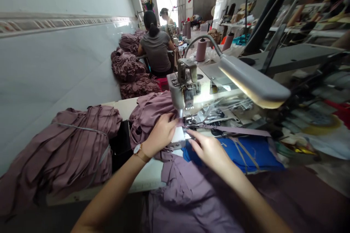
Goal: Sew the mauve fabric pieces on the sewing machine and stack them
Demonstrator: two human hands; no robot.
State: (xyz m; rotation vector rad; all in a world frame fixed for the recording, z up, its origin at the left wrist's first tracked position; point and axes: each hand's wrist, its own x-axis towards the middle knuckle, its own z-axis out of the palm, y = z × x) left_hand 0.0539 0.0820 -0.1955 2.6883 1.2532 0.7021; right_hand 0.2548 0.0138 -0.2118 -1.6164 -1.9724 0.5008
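Observation:
Under the head of a sewing machine [175, 85], my left hand [161, 133] pinches mauve fabric [153, 107] close to the needle; its fingertips are partly hidden there. From the other side comes my right hand [209, 149], with its index finger stretched toward the presser foot and its thumb apart. A narrow mauve strip [240, 130] runs from the right into the metal guides at the needle. More mauve cloth [183, 185] hangs below the machine bed, over the front edge. Beside my right wrist lies a blue cloth bundle [246, 154].
A tied stack of mauve pieces [79, 142] lies on the left of the table. A lit lamp [251, 80] overhangs the bed at right. Thread cones [201, 50] stand behind. Ahead, a seated person [157, 43] works beside fabric heaps [127, 65] along the wall.

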